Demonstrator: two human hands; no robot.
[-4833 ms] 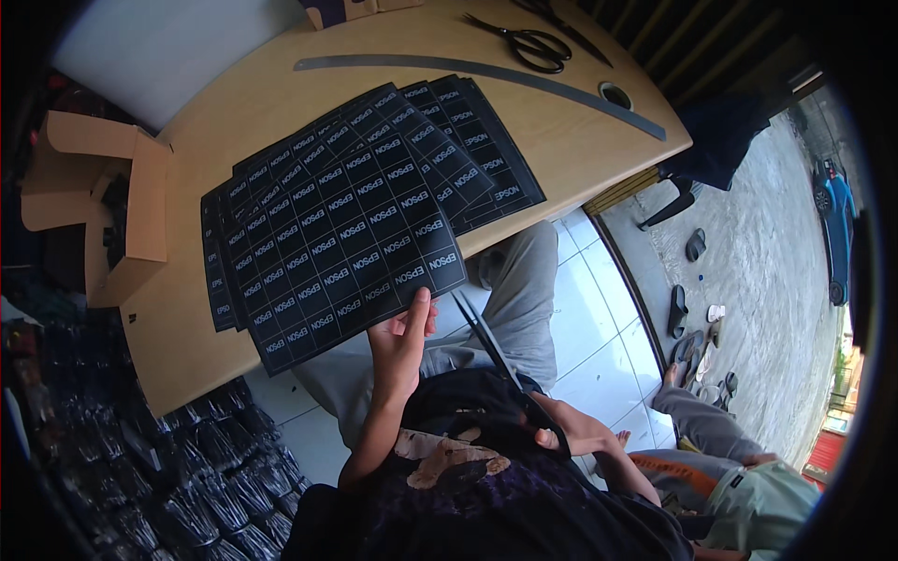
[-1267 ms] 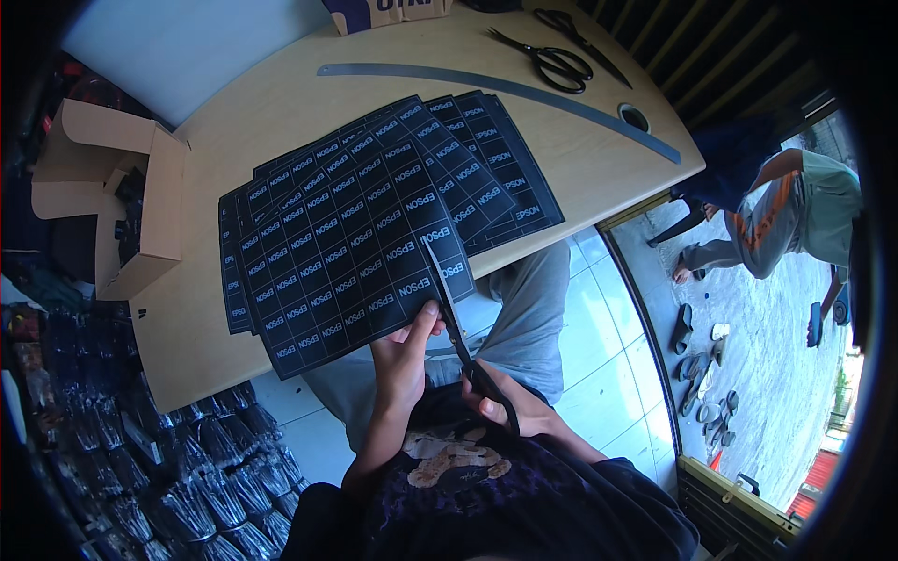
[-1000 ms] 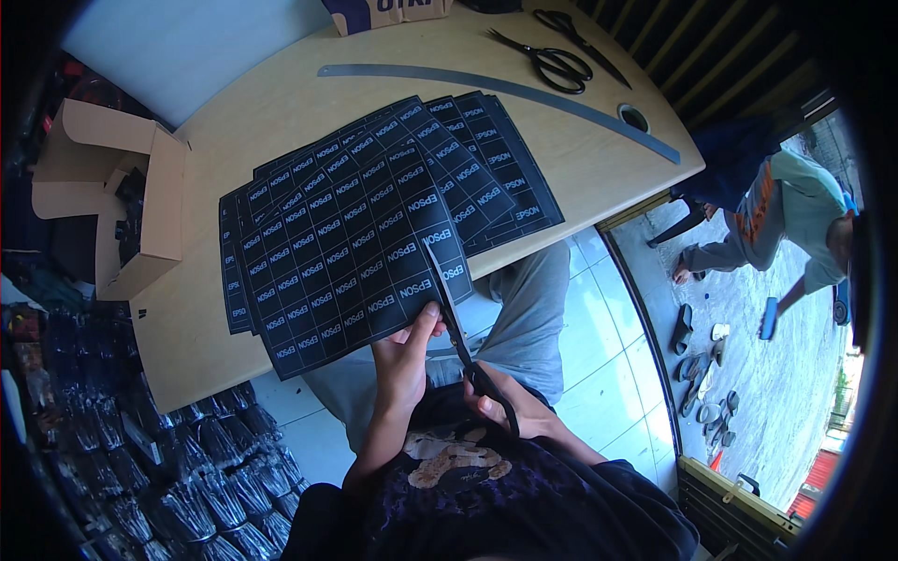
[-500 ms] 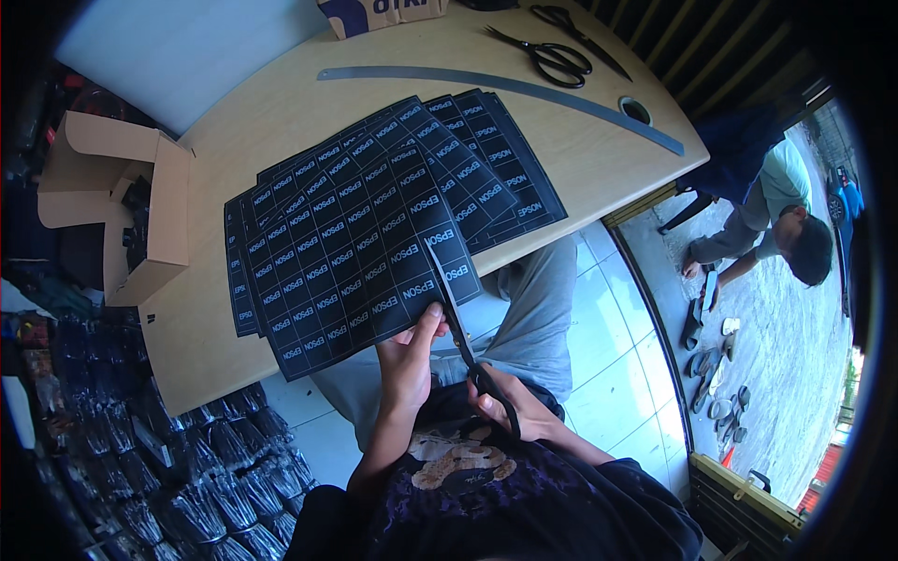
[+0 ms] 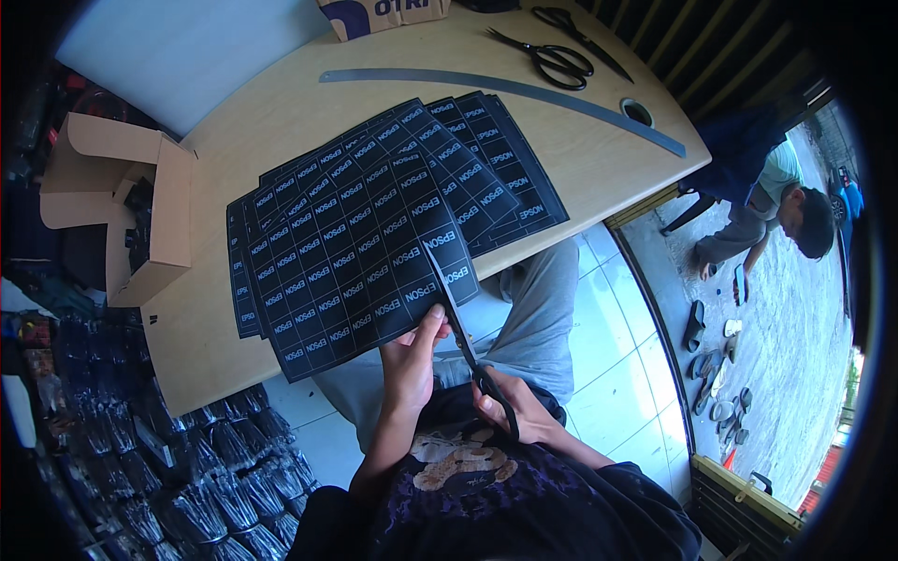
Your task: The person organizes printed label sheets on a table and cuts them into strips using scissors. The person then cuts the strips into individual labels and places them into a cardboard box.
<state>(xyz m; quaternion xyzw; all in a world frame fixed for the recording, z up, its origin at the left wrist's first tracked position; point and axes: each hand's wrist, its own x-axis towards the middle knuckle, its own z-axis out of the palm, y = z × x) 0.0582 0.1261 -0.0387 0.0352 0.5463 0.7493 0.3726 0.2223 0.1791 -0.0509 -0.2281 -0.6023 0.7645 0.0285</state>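
Observation:
My left hand [image 5: 409, 360] pinches the near edge of a black sheet [image 5: 351, 262] printed with a grid of small white-lettered labels. It lies on top of more such sheets [image 5: 500, 173] fanned over the wooden table [image 5: 281, 122]. My right hand [image 5: 513, 413] grips black scissors [image 5: 465, 337]. Their blades reach into the sheet's near right edge, between two columns of labels.
An open cardboard box [image 5: 126, 210] stands at the table's left. A long metal ruler [image 5: 505, 93], a second pair of scissors [image 5: 552, 51] and a tape roll [image 5: 638, 112] lie at the far side. Bundles of black packets [image 5: 150, 449] fill the floor at left. A person [image 5: 772, 210] crouches outside at right.
The scissors have moved from beside my lap up into the sheet's near right edge. The stack of sheets has shifted slightly right. The person outside has changed position, now crouching.

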